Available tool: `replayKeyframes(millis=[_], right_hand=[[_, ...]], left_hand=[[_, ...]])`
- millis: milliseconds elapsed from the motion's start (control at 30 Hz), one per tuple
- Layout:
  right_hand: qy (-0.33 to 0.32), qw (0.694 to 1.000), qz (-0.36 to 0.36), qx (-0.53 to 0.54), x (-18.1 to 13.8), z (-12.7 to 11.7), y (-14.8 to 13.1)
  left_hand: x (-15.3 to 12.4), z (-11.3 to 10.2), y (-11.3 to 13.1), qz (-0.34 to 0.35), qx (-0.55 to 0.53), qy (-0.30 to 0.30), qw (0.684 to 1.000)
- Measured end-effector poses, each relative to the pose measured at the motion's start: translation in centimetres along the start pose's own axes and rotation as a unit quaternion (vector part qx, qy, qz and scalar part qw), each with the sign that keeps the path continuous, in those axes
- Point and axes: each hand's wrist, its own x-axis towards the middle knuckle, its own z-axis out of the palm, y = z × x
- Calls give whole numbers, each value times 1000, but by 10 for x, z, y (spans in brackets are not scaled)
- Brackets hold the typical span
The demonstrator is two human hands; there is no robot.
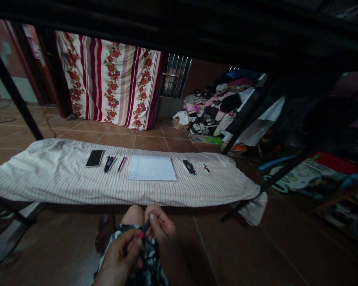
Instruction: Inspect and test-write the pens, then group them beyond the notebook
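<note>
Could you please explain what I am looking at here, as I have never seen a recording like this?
This is one picture from a camera worn on a person's head, looking forward and down. At the bottom are their own bare hands: the left hand and right hand together grip a dark pen over their lap. Ahead lies a low board covered in striped cloth. On it, from left to right, lie a phone, several pens, an open notebook and more pens. Behind hang a flowered curtain and, to the right, sits a pile of clothes.

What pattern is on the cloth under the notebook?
Thin pink and dark stripes on white; the cloth shows best in the head view, under the notebook.
</note>
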Motion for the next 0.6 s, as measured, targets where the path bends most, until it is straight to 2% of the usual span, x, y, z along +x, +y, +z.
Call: replayKeyframes(millis=[200,367,500,600], right_hand=[[-2,1000,8,5,-1,4,-1],[-18,1000,-5,5,2,5,-2],[-20,1000,-6,-4,3,5,-2],[-24,999,3,-27,4,4,0]], left_hand=[[0,-8,3,-2,14,-25,1000],[0,-5,5,13,-2,26,1000],[0,-4,10,1,-4,-3,1000],[0,-1,10,-5,-10,26,1000]])
